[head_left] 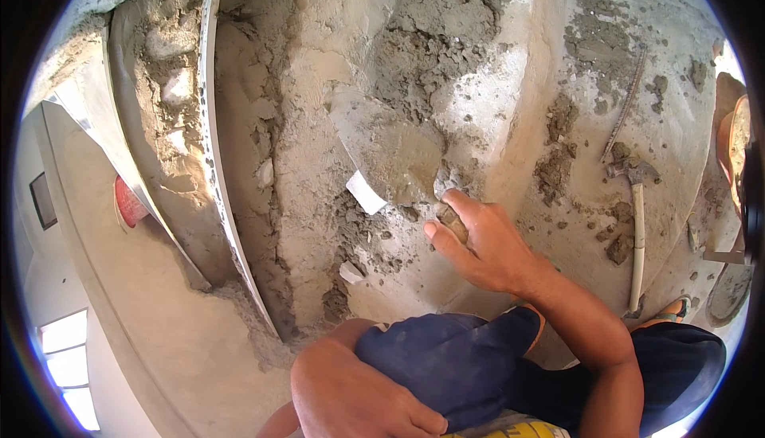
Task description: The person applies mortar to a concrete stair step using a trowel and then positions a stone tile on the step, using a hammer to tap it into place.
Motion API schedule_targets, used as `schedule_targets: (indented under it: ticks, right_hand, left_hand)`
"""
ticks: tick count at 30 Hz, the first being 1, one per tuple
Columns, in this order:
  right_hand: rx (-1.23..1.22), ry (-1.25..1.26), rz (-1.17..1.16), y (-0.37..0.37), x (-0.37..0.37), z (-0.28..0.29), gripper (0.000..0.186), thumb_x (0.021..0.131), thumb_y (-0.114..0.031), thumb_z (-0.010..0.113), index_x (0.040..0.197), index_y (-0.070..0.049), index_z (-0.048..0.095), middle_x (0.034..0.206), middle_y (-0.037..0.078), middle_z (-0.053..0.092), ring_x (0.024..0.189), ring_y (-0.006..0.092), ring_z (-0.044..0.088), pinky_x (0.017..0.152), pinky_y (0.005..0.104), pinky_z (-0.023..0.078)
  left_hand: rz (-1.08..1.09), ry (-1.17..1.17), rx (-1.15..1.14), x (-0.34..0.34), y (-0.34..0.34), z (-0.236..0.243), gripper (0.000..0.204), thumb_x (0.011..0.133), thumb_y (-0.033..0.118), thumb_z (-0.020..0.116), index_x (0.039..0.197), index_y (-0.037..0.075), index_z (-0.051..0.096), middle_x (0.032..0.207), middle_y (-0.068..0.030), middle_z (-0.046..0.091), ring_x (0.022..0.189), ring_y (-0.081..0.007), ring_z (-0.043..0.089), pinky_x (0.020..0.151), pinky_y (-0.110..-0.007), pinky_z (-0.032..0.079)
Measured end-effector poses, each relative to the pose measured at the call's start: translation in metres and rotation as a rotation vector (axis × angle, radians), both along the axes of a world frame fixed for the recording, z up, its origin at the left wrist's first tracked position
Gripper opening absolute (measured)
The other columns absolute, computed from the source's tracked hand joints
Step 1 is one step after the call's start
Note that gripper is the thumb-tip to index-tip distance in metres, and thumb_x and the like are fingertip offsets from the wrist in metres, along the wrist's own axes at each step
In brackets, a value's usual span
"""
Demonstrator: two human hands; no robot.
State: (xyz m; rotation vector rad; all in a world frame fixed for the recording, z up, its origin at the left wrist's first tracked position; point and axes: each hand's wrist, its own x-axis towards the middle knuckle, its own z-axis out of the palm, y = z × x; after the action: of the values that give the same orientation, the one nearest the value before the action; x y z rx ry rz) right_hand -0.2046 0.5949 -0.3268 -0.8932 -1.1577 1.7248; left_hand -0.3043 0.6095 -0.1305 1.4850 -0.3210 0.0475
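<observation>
My right hand grips the handle of a mortar-caked trowel, whose blade lies flat on the cement floor and points up-left into a heap of wet mortar. Down at the lower edge, my left hand rests closed on my knee in dark blue cloth, holding nothing I can see. A small white chip lies beside the blade's near edge.
A hammer with a pale handle lies on the floor to the right, a thin ribbed rod above it. A long metal straightedge runs along a rough mortar strip at the left. Loose mortar clumps are scattered around.
</observation>
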Motion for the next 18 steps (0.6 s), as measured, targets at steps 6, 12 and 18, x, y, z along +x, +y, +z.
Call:
schedule_targets:
  ticks: [6, 12, 18]
  right_hand:
    - [0.045, 0.118, -0.107, 0.025, -0.029, -0.003, 0.052, 0.103, -0.033, 0.063, 0.124, 0.015, 0.058, 0.067, 0.014, 0.063, 0.063, 0.0243, 0.066, 0.063, 0.0398, 0.052]
    - [0.097, 0.202, -0.267, 0.107, -0.024, 0.033, 0.058, 0.106, -0.037, 0.056, 0.107, 0.020, 0.063, 0.063, 0.022, 0.058, 0.062, 0.0294, 0.062, 0.064, 0.0463, 0.051]
    - [0.144, 0.164, -0.175, 0.126, -0.064, 0.057, 0.062, 0.108, -0.040, 0.052, 0.105, 0.021, 0.063, 0.072, 0.030, 0.067, 0.072, 0.0409, 0.072, 0.074, 0.0513, 0.057]
  left_hand:
    - [0.055, -0.015, 0.035, -0.015, 0.001, -0.005, 0.031, 0.093, 0.020, 0.060, 0.069, 0.002, 0.066, 0.076, -0.0240, 0.065, 0.081, -0.0423, 0.065, 0.085, -0.055, 0.051]
    - [0.043, -0.024, 0.077, -0.018, 0.004, 0.000, 0.029, 0.092, 0.020, 0.061, 0.069, 0.002, 0.066, 0.076, -0.0237, 0.065, 0.081, -0.0415, 0.065, 0.083, -0.053, 0.051]
    - [0.059, -0.061, 0.099, -0.025, 0.001, 0.001, 0.028, 0.091, 0.019, 0.062, 0.070, 0.001, 0.065, 0.076, -0.0234, 0.065, 0.080, -0.0407, 0.065, 0.081, -0.051, 0.052]
